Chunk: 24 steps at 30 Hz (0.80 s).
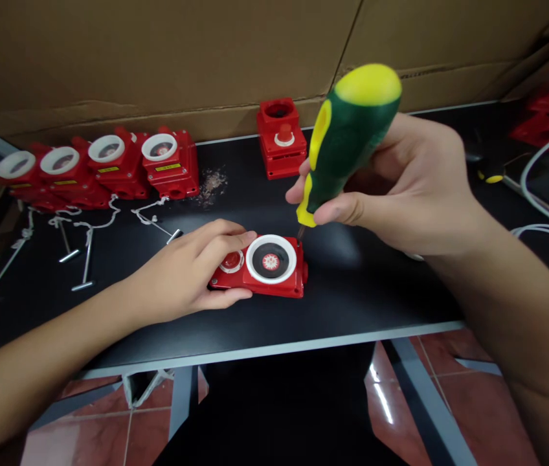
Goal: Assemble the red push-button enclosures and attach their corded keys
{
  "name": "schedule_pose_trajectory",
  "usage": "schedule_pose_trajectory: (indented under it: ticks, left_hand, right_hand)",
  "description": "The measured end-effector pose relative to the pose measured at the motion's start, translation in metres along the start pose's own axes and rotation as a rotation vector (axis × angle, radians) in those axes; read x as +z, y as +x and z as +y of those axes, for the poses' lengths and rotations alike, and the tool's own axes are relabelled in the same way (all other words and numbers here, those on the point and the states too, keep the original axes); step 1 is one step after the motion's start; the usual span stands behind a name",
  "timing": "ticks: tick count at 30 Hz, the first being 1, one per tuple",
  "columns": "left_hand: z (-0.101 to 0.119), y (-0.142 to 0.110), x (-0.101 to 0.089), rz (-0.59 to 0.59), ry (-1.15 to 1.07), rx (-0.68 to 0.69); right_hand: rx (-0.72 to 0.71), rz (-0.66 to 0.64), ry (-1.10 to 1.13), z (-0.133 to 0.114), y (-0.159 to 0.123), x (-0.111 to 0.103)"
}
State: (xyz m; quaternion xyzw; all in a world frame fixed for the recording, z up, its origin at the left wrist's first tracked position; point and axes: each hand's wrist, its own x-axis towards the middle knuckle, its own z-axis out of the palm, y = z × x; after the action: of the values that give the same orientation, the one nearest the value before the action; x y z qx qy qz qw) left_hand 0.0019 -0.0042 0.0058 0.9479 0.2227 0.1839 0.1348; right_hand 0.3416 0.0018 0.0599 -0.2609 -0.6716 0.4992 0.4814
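Observation:
A red box with a white ring (271,259) and a small red button lies on the black table in front of me. My left hand (205,264) grips its left end, thumb on the near side and fingers over the far side. My right hand (401,184) is closed around a green and yellow screwdriver (355,126), held steeply upright. The screwdriver's tip meets the box's far right corner; whether a screw sits there is too small to make out.
Several similar red boxes (170,165) stand at the back left, with small metal hammers (89,259) on white cords. Another red box (281,139) stands at the back middle, near brown debris (212,186). Cardboard (197,52) lines the back. White cables (546,228) lie right.

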Motion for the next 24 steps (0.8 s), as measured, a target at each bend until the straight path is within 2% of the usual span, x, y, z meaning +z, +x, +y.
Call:
schedule_pose_trajectory:
  ticks: [4, 9, 14, 20, 24]
  left_hand:
    - [0.000, 0.002, 0.000, 0.000, -0.011, -0.002]
    - [0.000, 0.004, -0.001, -0.013, 0.017, 0.018]
    - [0.000, 0.003, -0.001, -0.020, 0.041, 0.008]
    - [0.001, 0.001, 0.000, -0.017, 0.009, -0.043]
    - [0.001, 0.003, -0.002, -0.007, 0.008, -0.021]
  right_hand:
    - [0.011, 0.050, -0.119, 0.001, -0.001, -0.001]
    - [-0.095, 0.059, -0.218, 0.005, 0.001, -0.006]
    - [-0.102, 0.011, -0.140, 0.006, 0.004, -0.004]
    - [0.062, -0.081, 0.036, -0.006, -0.002, -0.004]
    - [0.040, -0.146, 0.041, -0.007, 0.000, -0.007]
